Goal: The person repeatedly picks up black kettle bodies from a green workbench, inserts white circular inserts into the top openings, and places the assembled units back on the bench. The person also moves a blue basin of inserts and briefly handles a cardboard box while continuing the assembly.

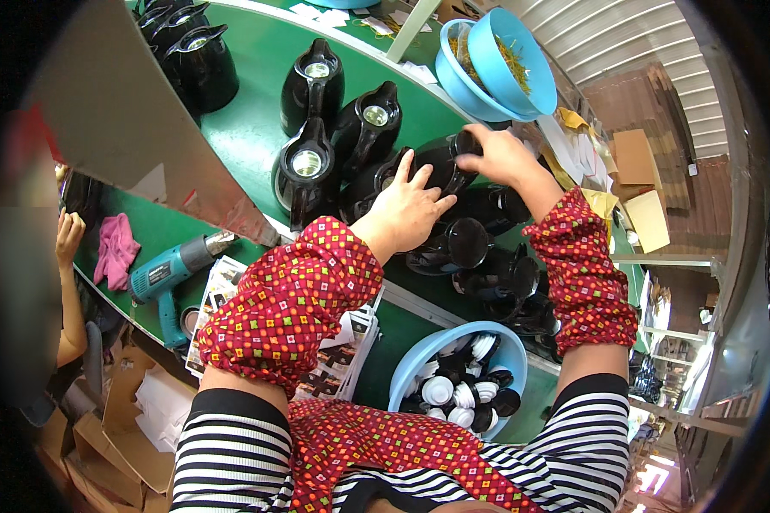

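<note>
My right hand (498, 158) is closed round the base end of a tilted black vacuum jug (437, 162). Beside it, my left hand (407, 208) lies with its fingers spread against the black jugs, one of them partly hidden under that palm. To the left, several black jugs stand upright without lids, such as one with a silvery mouth (306, 165). On my right, more jugs lie on their sides, among them one with its round base (468, 243) turned toward me.
A light-blue basin (399, 369) of black and white lids stands close to me. Printed sheets (344, 352) and a teal heat gun (167, 272) lie at the left. Blue basins (522, 68) stand at the back right. A metal panel (145, 111) juts in; another person's hand (70, 231) shows beyond it.
</note>
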### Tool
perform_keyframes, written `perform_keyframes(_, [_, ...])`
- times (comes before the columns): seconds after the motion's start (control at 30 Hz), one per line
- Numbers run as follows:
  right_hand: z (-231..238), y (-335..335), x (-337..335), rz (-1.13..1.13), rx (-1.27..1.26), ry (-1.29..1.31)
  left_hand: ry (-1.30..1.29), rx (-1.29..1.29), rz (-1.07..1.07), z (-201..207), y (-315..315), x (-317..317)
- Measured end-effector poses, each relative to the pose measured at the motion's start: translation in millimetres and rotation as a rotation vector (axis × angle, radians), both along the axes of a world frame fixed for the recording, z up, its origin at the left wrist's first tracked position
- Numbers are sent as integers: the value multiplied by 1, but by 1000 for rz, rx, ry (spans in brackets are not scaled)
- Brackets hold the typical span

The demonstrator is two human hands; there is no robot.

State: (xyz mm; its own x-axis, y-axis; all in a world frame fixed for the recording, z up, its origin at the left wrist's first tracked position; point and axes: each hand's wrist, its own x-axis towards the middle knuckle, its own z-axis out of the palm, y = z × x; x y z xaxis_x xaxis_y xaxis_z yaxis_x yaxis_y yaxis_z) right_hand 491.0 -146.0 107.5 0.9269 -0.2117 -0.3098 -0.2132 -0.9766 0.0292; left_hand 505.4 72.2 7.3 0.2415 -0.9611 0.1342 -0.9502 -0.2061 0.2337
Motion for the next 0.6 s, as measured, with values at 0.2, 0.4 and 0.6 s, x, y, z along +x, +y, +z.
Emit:
perform_keyframes(0.2, [5,-6,-10,211,24,-100,-9,14,-8,0,0,0])
perform_keyframes(0.4, [3,3,-3,36,-80,86,15,46,-14,4,-1,-1])
perform_keyframes(0.6, [-34,25,4,-401,-226,-100,34,36,-25,2,-3,-1])
